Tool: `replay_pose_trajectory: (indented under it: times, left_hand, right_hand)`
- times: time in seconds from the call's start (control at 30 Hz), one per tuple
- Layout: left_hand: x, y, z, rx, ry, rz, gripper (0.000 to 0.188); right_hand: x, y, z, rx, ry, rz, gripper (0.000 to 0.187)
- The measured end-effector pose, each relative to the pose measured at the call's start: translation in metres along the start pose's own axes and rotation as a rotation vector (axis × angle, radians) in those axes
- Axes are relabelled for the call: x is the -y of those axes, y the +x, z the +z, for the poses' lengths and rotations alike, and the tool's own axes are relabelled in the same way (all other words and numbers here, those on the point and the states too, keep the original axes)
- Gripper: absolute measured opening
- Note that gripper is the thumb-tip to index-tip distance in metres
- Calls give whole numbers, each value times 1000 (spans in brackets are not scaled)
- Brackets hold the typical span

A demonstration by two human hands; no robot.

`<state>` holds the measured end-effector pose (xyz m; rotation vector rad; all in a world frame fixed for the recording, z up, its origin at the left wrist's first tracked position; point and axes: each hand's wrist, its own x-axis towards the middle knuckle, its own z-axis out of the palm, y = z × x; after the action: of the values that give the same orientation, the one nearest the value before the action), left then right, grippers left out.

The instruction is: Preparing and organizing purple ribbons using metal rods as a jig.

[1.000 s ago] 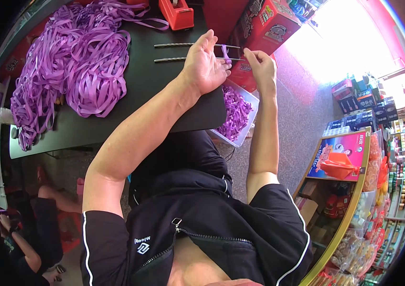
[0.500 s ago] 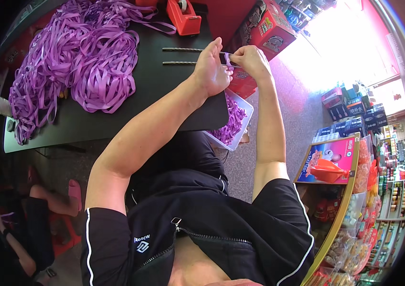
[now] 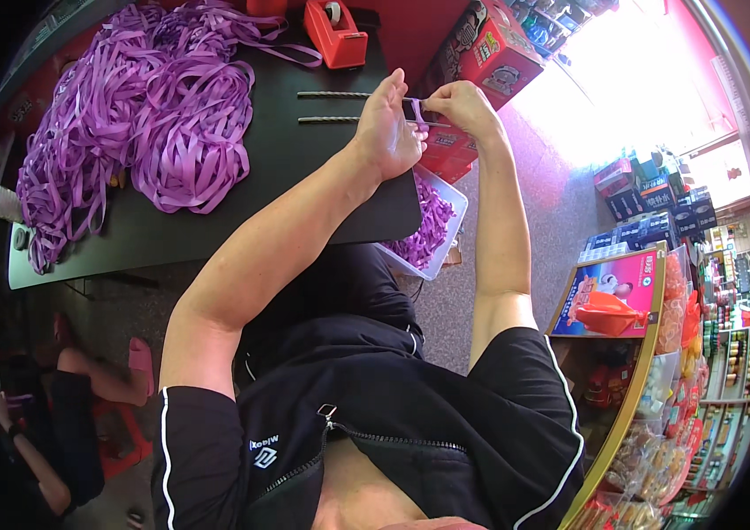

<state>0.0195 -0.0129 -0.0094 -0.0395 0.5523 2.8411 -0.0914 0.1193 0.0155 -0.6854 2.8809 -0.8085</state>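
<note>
Two thin twisted metal rods (image 3: 331, 119) lie side by side, projecting past the right end of the black table (image 3: 304, 199). A short purple ribbon (image 3: 417, 113) spans the rods near their right ends. My left hand (image 3: 386, 132) rests across both rods just left of that ribbon, upper fingers stretched out and a fingertip beside the ribbon. On the other side, my right hand (image 3: 468, 108) is closed in a pinch at the ribbon; its fingertips partly hide the held bit. A big heap of purple ribbon (image 3: 189, 132) covers the table's left part.
A red tape dispenser (image 3: 337, 35) stands at the table's far edge. Below the right edge, a white bin (image 3: 456, 201) holds small purple pieces. Red cartons (image 3: 503, 44) stand beyond, and a glass counter (image 3: 605, 442) with packaged goods is at right. Another person's legs (image 3: 97, 380) show at lower left.
My right fingertips have shifted slightly right, away from the rods' cross-strip, exposing more of the ribbon. My left hand stays across the rods. The view has shifted slightly.
</note>
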Motion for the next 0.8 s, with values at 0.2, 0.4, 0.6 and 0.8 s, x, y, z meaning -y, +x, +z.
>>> replay_pose_trajectory:
  times: [0.2,0.4,0.6,0.8]
  left_hand:
    - [0,-1,0,6,31,7,87]
    - [0,1,-2,16,54,9,89]
    - [-4,1,-2,3,52,29,91]
    - [1,-1,2,19,38,8,91]
  right_hand:
    - [-30,4,14,69,44,62,26]
    - [-39,14,18,151,100,37,23]
    - [-35,-1,19,-118,106,22,26]
    - [-46,5,30,147,536,134,33]
